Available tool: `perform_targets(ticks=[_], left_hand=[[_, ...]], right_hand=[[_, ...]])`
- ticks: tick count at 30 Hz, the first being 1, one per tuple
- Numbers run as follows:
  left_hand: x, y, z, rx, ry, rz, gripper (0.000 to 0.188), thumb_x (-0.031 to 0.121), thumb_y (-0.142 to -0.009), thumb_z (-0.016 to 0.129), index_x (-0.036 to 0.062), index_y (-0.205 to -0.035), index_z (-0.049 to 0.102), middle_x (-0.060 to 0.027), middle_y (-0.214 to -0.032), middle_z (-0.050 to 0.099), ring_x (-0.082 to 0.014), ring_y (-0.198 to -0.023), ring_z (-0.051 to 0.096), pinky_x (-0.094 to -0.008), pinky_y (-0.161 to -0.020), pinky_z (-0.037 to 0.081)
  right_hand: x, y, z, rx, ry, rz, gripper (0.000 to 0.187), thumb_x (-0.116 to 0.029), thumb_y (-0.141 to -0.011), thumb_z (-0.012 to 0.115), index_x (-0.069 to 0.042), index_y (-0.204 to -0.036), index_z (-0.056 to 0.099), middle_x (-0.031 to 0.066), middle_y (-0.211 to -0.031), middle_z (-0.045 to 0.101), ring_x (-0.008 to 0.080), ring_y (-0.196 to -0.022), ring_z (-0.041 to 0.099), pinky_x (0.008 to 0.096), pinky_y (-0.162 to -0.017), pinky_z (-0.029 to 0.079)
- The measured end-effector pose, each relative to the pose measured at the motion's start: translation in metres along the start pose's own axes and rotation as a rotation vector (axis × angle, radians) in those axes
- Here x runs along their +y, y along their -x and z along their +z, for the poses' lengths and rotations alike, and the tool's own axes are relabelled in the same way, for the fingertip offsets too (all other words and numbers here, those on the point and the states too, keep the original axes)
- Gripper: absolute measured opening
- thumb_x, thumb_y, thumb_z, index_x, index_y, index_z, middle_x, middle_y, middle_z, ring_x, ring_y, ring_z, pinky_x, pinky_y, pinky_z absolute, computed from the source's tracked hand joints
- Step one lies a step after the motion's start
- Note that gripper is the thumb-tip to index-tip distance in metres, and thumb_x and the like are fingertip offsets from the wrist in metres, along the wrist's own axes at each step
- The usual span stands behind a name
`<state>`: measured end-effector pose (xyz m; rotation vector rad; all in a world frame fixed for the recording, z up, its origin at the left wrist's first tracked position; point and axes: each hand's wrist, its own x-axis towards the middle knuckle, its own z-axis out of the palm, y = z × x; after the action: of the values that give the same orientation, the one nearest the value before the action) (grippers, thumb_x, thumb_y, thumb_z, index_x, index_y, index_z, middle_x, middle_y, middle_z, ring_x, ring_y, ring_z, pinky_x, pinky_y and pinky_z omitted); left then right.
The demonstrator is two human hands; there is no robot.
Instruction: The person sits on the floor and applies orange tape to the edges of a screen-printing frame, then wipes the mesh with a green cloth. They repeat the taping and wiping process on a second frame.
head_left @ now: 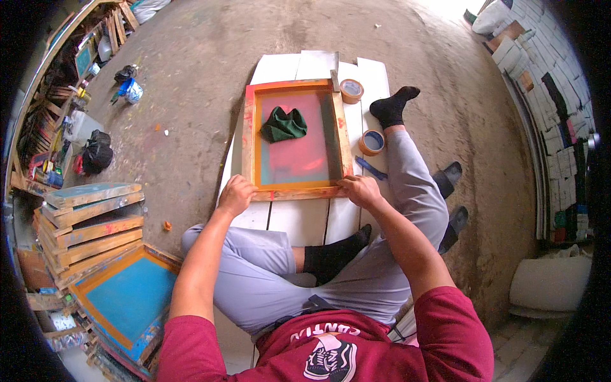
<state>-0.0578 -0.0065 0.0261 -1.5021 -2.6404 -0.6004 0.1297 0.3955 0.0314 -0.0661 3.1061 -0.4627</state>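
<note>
A wooden screen printing frame [298, 193] lies in front of me on white boards, its mesh tinted pink and grey with orange along the edges. My left hand [238, 195] is closed on the frame's near left corner. At the near right corner, my right hand [360, 190] grips the same frame, thumb and fingers pressed to the wood. A crumpled dark green cloth [284, 124] rests on the upper left part of the mesh. Just right of the frame are two tape rolls, the far one [351, 90] and the near one [372, 142], and a blue tool [371, 169].
White boards [299, 219] lie under the frame, with my legs around them. More wooden frames [95, 223] are stacked at left, a blue-meshed one [133, 293] leaning there. A blue-and-white bucket [131, 91] stands farther off. Dark slippers [453, 229] and stacked white material [554, 127] are at right.
</note>
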Motion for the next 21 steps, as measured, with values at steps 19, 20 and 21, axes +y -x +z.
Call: perform_targets(ticks=[19,20,21], left_hand=[[0.01,0.013,0.006,-0.103,-0.425,0.268,0.025,0.014,-0.086,0.063,0.0069,-0.104,0.08,-0.0091,-0.098,0.074,-0.0268,-0.109,0.065,-0.0476,-0.116,0.044],[0.012,0.014,0.009,-0.117,-0.443,0.261,0.026,0.014,-0.087,0.063,0.0062,-0.105,0.08,-0.0092,-0.1,0.074,-0.0268,-0.11,0.066,-0.0481,-0.116,0.044],[0.013,0.017,0.01,-0.132,-0.463,0.252,0.027,0.014,-0.088,0.063,0.0055,-0.106,0.08,-0.0094,-0.101,0.075,-0.0268,-0.112,0.066,-0.0485,-0.116,0.044]], right_hand=[[0.01,0.024,0.038,0.231,0.323,-0.265,0.026,-0.02,-0.088,0.068,-0.02,-0.113,0.073,-0.004,-0.104,0.067,0.0184,-0.092,0.072,0.0362,-0.07,0.057],[0.011,0.027,0.039,0.204,0.332,-0.263,0.028,-0.02,-0.089,0.068,-0.019,-0.117,0.072,-0.003,-0.107,0.066,0.0186,-0.093,0.071,0.0363,-0.071,0.057],[0.007,0.029,0.037,0.178,0.34,-0.264,0.031,-0.021,-0.091,0.067,-0.018,-0.121,0.07,-0.0021,-0.11,0.065,0.0188,-0.095,0.07,0.0364,-0.071,0.057]])
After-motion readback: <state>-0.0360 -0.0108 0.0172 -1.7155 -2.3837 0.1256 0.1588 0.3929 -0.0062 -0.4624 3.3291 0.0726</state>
